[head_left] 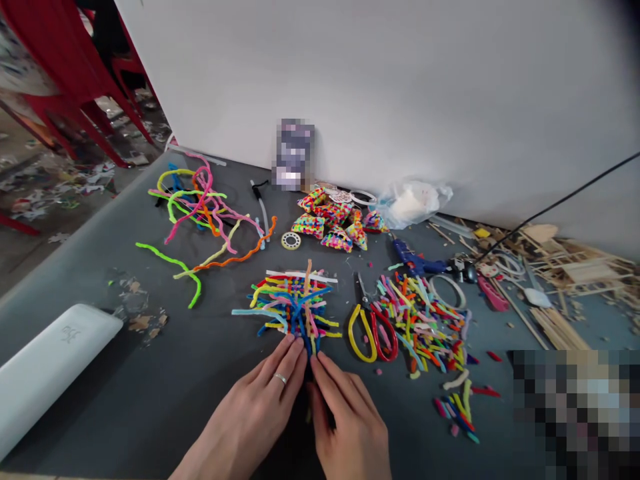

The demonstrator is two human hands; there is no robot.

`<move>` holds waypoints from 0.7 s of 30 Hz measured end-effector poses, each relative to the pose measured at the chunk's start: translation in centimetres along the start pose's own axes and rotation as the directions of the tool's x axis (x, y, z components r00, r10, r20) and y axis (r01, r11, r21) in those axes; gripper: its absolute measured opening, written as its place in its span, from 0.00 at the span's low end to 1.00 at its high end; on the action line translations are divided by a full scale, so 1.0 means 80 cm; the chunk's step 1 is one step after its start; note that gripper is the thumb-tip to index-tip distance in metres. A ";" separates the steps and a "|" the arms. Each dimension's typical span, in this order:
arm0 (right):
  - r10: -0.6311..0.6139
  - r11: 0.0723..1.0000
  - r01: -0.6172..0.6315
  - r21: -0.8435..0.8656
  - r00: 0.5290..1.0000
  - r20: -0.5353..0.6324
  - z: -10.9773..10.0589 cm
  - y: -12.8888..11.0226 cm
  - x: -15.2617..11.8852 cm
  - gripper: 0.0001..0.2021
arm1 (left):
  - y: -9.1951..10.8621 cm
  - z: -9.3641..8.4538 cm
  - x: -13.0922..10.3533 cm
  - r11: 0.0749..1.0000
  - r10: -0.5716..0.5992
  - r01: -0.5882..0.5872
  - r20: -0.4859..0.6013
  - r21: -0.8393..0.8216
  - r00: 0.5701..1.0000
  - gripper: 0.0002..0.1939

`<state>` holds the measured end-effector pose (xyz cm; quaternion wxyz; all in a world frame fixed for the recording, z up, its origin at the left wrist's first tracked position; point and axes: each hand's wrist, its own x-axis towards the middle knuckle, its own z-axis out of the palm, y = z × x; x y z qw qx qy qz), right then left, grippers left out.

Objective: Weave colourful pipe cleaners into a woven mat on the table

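A woven mat of coloured pipe cleaners (pixel 295 300) lies on the dark table, loose ends sticking out on its sides. At its near edge my left hand (pixel 265 397), with a ring, has its fingers pressed together on the pipe-cleaner ends. My right hand (pixel 345 413) pinches the near ends from the other side, beside the left fingertips. Scissors with yellow and red handles (pixel 373 333) lie just right of the mat, blades pointing away. Further right is a pile of short cut pipe-cleaner pieces (pixel 425 320).
Long pipe cleaners (pixel 200 207) lie at the back left, a white device (pixel 60 367) at the near left. Behind the mat are small woven bundles (pixel 333 220), a tape roll (pixel 291 241) and a phone (pixel 294 153). A blue glue gun (pixel 417 259) and wooden sticks (pixel 560 327) are right.
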<state>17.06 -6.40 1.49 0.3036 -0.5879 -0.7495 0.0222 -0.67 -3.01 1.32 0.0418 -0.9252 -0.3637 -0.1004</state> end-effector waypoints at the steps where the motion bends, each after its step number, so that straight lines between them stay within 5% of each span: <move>1: 0.000 1.000 0.000 0.002 1.000 -0.001 0.001 -0.001 0.000 0.16 | 0.000 -0.001 0.000 1.000 -0.006 0.006 -0.008 -0.005 1.000 0.32; 13: -0.025 1.000 0.024 0.014 0.999 0.039 -0.004 0.008 -0.005 0.18 | 0.015 -0.001 0.008 0.998 -0.047 0.048 -0.028 0.037 0.998 0.28; 21: -0.274 0.939 0.283 -0.197 0.959 0.072 -0.012 0.009 -0.008 0.19 | 0.014 0.009 0.004 0.997 0.062 -0.057 -0.105 0.048 0.993 0.24</move>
